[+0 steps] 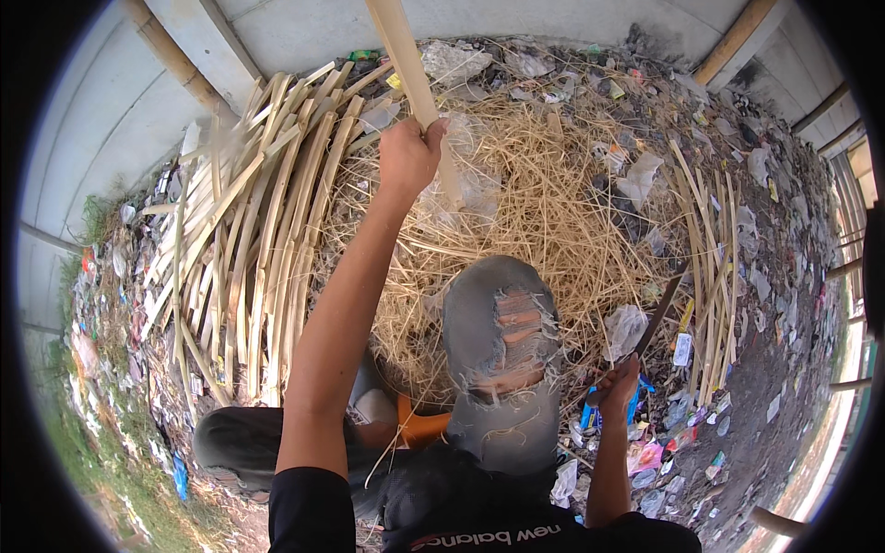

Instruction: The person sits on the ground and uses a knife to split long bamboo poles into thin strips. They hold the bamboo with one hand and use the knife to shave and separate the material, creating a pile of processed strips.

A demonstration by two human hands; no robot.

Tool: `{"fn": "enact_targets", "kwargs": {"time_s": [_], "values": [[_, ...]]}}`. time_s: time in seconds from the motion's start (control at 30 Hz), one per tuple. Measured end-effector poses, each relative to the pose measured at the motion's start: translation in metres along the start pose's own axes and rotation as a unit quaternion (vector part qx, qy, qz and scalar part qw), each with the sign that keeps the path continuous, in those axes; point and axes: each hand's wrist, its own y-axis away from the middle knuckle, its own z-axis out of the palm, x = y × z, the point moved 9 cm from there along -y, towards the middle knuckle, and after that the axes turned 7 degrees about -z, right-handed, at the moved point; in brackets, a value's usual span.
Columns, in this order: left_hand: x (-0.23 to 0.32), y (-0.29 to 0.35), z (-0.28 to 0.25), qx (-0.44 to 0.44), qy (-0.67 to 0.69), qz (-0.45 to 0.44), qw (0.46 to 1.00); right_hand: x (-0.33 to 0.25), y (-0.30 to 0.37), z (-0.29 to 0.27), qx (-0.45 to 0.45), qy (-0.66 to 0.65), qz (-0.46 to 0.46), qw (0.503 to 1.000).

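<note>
My left hand (pixel 410 158) is stretched far forward and closed around a pale split bamboo strip (pixel 406 60). The strip stands tilted, its upper end running out of the top of the view and its lower end down by the shavings. Low on the right, my right hand (pixel 616 382) grips a long dark-bladed knife (pixel 660 315), the blade pointing up and away to the right. Between the two hands lies a wide heap of thin, curly bamboo shavings (pixel 544 184). My bent knee (pixel 502 323), in torn grey trousers, rises in front of the heap.
A large pile of bamboo strips (pixel 249 249) lies to the left, and a smaller row of thin strips (pixel 708 276) to the right. Plastic litter (pixel 770 304) covers much of the ground. A pale panel wall (pixel 101 120) stands behind. Something orange (pixel 422 422) shows beneath me.
</note>
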Motion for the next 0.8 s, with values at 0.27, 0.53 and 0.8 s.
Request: {"fn": "enact_targets", "kwargs": {"time_s": [0.27,0.53,0.8], "values": [[-0.001,0.001,-0.015,0.016,-0.006,0.020,1.000,-0.132,0.133,0.240,-0.285,-0.016,-0.295,0.912],[-0.017,-0.003,-0.011,-0.011,0.024,0.010,1.000,0.040,0.077,0.298,-0.394,0.334,-0.104,0.850],[-0.010,0.005,-0.013,-0.026,0.004,0.000,1.000,-0.075,0.152,0.303,-0.385,0.003,-0.171,0.907]]}}
